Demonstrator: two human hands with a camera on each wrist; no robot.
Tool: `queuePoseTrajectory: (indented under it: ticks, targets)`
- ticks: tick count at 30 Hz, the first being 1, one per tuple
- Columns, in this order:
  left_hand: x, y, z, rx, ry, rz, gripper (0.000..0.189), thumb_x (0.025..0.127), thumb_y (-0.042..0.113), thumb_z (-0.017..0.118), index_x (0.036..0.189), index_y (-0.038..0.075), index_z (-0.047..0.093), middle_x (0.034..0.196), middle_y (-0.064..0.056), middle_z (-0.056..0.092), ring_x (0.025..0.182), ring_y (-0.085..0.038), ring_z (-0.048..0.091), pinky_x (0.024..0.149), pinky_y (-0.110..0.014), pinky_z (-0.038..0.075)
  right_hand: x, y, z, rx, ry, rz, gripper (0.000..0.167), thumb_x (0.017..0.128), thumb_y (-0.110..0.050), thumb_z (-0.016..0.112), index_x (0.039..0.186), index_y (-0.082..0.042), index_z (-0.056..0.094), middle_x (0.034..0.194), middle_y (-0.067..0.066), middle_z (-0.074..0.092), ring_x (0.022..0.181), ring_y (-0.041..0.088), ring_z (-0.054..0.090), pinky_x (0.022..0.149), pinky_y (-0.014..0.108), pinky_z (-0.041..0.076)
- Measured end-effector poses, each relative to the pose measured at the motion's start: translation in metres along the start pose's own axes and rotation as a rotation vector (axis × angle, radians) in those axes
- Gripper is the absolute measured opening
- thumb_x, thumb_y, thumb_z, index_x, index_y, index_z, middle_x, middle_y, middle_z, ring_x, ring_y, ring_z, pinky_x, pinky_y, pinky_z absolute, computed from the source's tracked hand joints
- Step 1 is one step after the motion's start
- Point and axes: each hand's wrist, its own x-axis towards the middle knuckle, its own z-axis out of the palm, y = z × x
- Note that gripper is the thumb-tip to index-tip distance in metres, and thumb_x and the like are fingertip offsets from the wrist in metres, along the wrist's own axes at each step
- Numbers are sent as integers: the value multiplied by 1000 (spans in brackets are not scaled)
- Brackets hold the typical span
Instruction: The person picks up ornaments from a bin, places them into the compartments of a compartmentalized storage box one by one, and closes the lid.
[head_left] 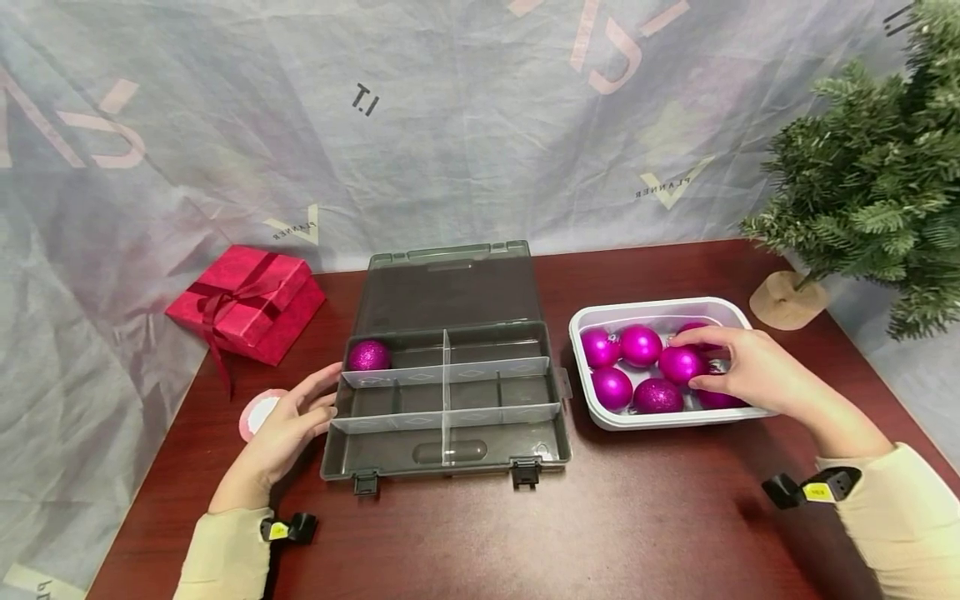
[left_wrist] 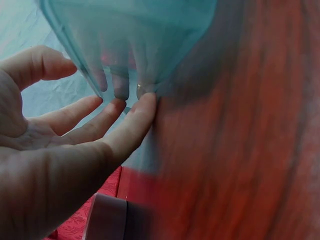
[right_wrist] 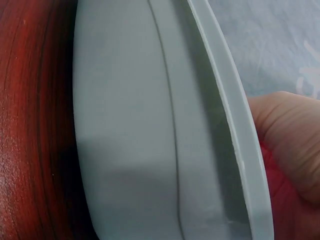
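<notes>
You have your right hand (head_left: 746, 367) over the right side of the white plastic tub (head_left: 637, 423), near the right edge of the dark red wooden table (head_left: 645, 517). Its thumb and forefinger pinch a smooth magenta ball ornament (head_left: 681, 365) from either side; the remaining fingers are mostly hidden, so I can't tell how they lie. That ball is still within the tub, among other magenta balls (head_left: 611, 388).

Your left hand (head_left: 281, 427) has its fingers slightly bent and spread, tips touching the left wall of the translucent grey plastic divider box (head_left: 378, 454), whose lid lies open toward the table's far edge. One glittery magenta ball (head_left: 370, 356) sits in the box's far left corner.

This looks like the pick-up step, with the box filling barely begun. The next move calls for you to firm up that pinch, raise the ball clear of the tub's rim without knocking its neighbours, carry it left and lower it into a free compartment. Keep the left fingertips light against the box so it doesn't slide.
</notes>
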Motion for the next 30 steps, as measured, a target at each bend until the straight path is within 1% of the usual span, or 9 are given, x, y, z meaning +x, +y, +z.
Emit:
queuePoseTrajectory:
  ticks: [2,4,8,12,14,16,20,23,30]
  targets:
    - [0,0,0,7,7,-12,60,101,-5,48,158,0,29,147,-1,41,126,-13,51,90,-25,52,-1,-1,-2,2,7,7,56,67,-10,95,117,-19,74,111,1,72,89,20,63,75,32,45]
    - [0,0,0,15,13,-23,61,101,-4,49,158,1,29,148,-1,40,127,-14,50,90,-25,52,-2,-2,-5,11,15,20,56,68,-12,95,119,-21,73,111,2,73,89,19,63,74,29,46]
    - [2,0,0,27,19,-39,62,101,-3,50,158,2,29,149,0,40,127,-14,49,90,-25,51,-2,-8,-11,47,33,69,57,71,-15,94,124,-23,73,114,4,72,97,18,65,76,19,45]
    - [1,0,0,32,25,-42,62,100,-4,50,158,1,28,148,1,40,127,-14,49,90,-25,51,2,-16,-15,136,60,106,56,73,-13,93,125,-22,73,119,2,71,101,1,64,80,10,44]
    - [1,0,-1,33,28,-43,62,100,-4,50,158,1,28,149,0,40,127,-14,49,90,-25,51,7,-21,-15,187,77,100,57,73,-9,93,125,-21,73,120,1,70,100,-9,61,81,7,45]
    - [1,0,-1,34,30,-45,62,100,-4,50,158,1,28,150,-2,39,128,-14,49,91,-25,51,11,-26,-16,231,90,97,57,73,-6,92,125,-20,73,121,0,70,100,-14,59,83,7,45]
    - [1,0,-1,35,31,-51,62,100,-4,50,158,1,28,153,-6,36,129,-15,48,91,-26,51,20,-37,-19,307,121,90,59,73,-1,91,126,-17,72,120,1,70,100,-9,62,83,8,47]
    - [1,0,-1,36,29,-52,62,101,-3,50,158,1,28,153,-6,36,129,-15,48,91,-26,51,28,-48,-20,367,131,77,58,74,1,90,126,-15,71,120,2,69,102,-2,63,85,11,49]
    - [2,0,-1,27,28,-52,62,101,-3,50,158,0,27,152,-5,37,129,-16,48,91,-25,51,51,-70,-22,472,86,27,54,79,1,86,129,-14,69,124,1,66,109,7,64,89,18,51]
